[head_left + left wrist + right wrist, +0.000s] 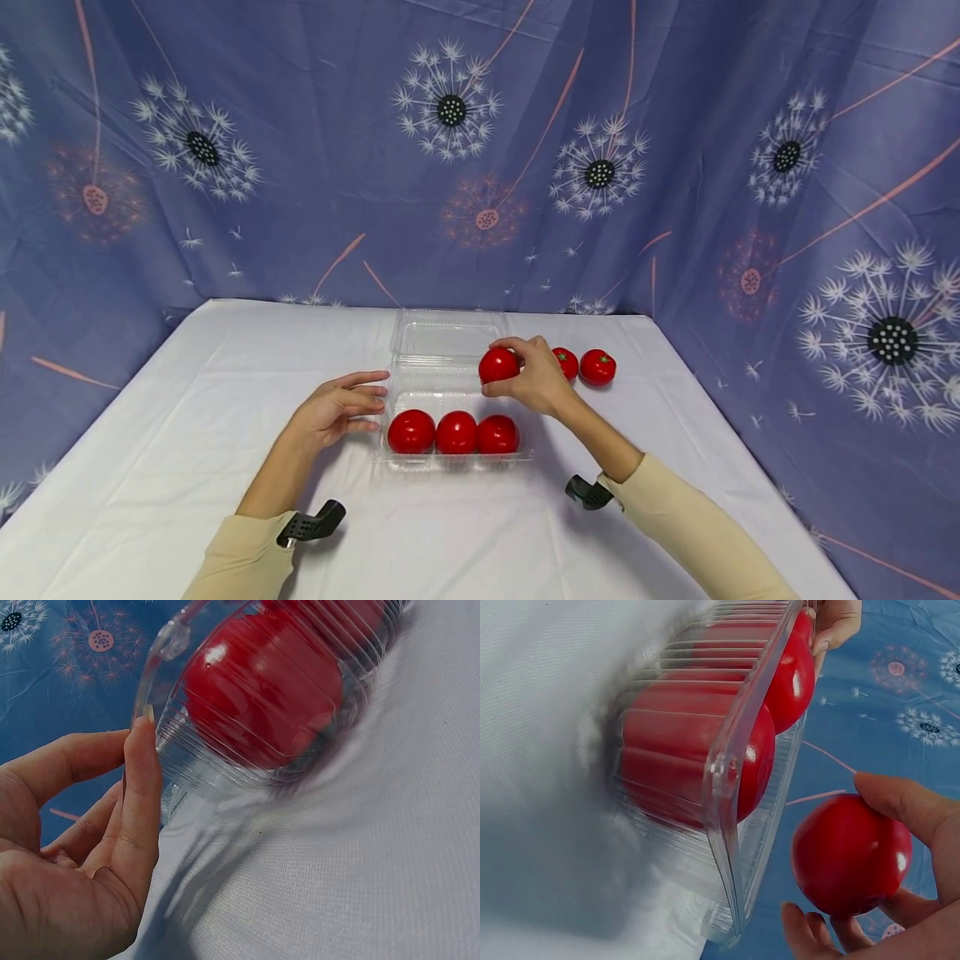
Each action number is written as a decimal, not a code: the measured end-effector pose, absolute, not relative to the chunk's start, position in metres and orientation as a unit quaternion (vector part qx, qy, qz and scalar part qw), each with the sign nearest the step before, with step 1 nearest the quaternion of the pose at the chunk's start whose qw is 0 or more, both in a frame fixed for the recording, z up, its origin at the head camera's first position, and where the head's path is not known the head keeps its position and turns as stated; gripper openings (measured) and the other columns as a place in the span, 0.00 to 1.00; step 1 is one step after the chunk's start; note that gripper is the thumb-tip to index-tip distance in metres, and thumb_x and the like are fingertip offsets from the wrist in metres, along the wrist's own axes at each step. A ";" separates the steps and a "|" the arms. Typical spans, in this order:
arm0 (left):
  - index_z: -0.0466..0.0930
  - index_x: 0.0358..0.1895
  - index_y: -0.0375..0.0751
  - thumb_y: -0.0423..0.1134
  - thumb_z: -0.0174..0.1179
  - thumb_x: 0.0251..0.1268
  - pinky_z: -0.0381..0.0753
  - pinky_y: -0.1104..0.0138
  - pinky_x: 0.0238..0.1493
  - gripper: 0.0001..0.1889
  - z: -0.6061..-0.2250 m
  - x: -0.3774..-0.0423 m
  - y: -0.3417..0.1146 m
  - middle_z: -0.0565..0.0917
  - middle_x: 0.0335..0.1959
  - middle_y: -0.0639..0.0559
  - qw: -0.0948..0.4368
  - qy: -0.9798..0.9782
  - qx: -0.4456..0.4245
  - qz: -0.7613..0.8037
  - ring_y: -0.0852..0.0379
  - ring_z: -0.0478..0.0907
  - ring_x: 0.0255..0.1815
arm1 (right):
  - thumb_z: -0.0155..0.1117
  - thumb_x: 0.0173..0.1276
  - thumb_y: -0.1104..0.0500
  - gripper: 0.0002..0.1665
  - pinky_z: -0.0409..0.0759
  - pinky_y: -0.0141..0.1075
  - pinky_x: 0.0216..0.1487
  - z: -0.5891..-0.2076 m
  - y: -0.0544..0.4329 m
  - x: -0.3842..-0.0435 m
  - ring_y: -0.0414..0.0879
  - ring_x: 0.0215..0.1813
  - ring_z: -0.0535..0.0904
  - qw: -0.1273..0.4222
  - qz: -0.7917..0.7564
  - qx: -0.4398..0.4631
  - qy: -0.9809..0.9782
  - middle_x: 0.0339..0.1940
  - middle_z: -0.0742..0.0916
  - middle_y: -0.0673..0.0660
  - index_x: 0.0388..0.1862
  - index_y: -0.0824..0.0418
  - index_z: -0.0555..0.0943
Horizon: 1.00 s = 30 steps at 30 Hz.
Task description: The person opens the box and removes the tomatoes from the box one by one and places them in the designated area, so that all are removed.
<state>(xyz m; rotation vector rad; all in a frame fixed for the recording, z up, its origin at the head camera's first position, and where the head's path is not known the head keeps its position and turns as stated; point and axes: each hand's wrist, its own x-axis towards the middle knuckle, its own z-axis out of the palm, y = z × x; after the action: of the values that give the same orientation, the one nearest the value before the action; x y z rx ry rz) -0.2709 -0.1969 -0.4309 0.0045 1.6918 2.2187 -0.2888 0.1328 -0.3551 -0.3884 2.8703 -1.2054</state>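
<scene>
My right hand (536, 375) grips a red tomato (498, 367) between thumb and fingers, above the back right part of a clear plastic clamshell box (408, 385). Three more tomatoes (456, 432) sit in a row along the box's near side. In the right wrist view the held tomato (851, 855) is beside the box's rim (724, 769), apart from it. At the box's left edge is my left hand (333, 410), fingers extended and tips right at the rim. The left wrist view shows those fingertips (146, 720) beside the clear wall.
Two tomatoes with green stem tops, one (597, 367) fully visible and one (566, 363) partly behind my right hand, lie right of the box. The open lid (450, 337) lies back on the white tablecloth (187, 408). A patterned blue curtain (322, 150) hangs behind.
</scene>
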 end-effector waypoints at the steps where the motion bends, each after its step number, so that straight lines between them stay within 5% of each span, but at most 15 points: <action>1: 0.67 0.73 0.34 0.24 0.59 0.65 0.89 0.65 0.35 0.31 -0.431 -0.271 -0.197 0.83 0.51 0.49 0.175 0.597 0.002 0.783 0.59 0.85 0.37 | 0.84 0.49 0.52 0.38 0.85 0.45 0.49 -0.355 0.133 -0.289 0.55 0.55 0.77 -0.001 -0.384 -0.125 0.915 0.52 0.77 0.61 0.61 0.48 0.82; 18: 0.66 0.73 0.33 0.24 0.58 0.65 0.89 0.65 0.34 0.31 -0.430 -0.271 -0.196 0.82 0.50 0.49 0.178 0.595 -0.001 0.784 0.59 0.85 0.37 | 0.82 0.51 0.56 0.40 0.87 0.42 0.46 -0.360 0.138 -0.288 0.53 0.54 0.80 -0.025 -0.381 -0.139 0.914 0.55 0.86 0.55 0.65 0.50 0.78; 30: 0.66 0.73 0.34 0.25 0.59 0.65 0.90 0.65 0.34 0.32 -0.432 -0.272 -0.196 0.82 0.52 0.48 0.176 0.599 -0.004 0.781 0.58 0.85 0.38 | 0.82 0.49 0.58 0.38 0.86 0.50 0.55 -0.358 0.147 -0.290 0.57 0.55 0.83 -0.024 -0.406 -0.115 0.906 0.58 0.83 0.63 0.58 0.54 0.72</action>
<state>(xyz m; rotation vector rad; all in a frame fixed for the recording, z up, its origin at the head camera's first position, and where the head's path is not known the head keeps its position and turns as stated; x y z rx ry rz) -0.2725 -0.1961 -0.4322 -0.0126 1.6948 2.2126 -0.2904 0.1468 -0.3585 -0.3676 2.8919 -1.2964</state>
